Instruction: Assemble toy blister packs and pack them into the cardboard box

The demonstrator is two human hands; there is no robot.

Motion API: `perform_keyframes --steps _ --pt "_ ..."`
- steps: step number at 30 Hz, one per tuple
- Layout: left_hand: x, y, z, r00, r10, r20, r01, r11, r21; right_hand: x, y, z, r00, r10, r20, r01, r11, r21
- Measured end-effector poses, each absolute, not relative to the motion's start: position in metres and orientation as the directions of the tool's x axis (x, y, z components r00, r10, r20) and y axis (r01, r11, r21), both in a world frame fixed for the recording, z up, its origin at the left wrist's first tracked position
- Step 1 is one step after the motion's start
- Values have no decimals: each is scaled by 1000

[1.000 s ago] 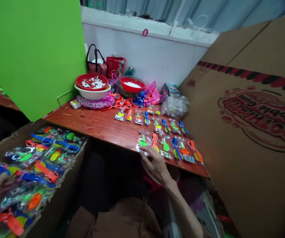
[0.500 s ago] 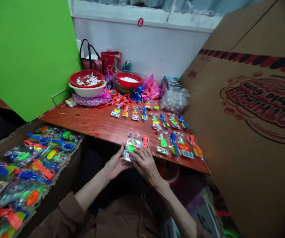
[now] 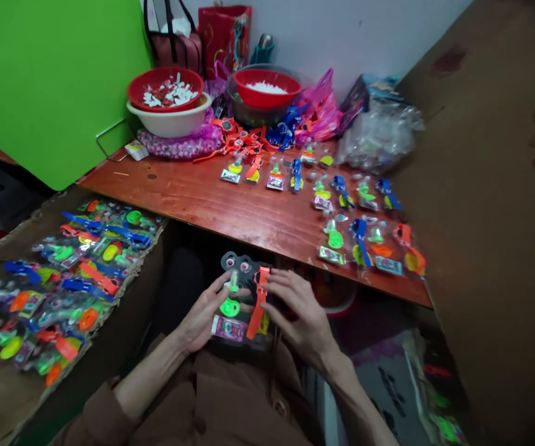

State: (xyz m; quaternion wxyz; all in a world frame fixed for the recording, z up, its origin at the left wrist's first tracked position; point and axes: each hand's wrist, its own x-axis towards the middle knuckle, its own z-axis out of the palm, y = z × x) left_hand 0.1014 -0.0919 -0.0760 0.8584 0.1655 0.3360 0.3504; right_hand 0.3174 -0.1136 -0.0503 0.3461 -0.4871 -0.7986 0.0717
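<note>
Left hand [image 3: 202, 316] pinches the pack [image 3: 230, 308] from beneath, likely to steady it; right hand [image 3: 305, 313], fingers spread, is at the strap [image 3: 258, 305].

No lettering is readable, even on the purple sachet [image 3: 230, 329].

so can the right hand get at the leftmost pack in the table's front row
Probably yes: the right hand is near the table, and nothing visible blocks the way to that pack.

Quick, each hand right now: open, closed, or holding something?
Left hand: closed, holding the clear toy pack.
Right hand: open, loosely curled beside the orange strap; contact unclear.
</note>
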Motion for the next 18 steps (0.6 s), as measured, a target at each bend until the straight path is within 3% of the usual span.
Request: perform_keyframes --steps 4,18 --pt "90 -105 -76 541 691 -479 -477 721 503 317 -89 -53 -203 874 441 743 431 -512" --pt "82 -112 -73 558 695 -454 -475 716 512 298 -73 -57 -291 884 366 828 425 -366"
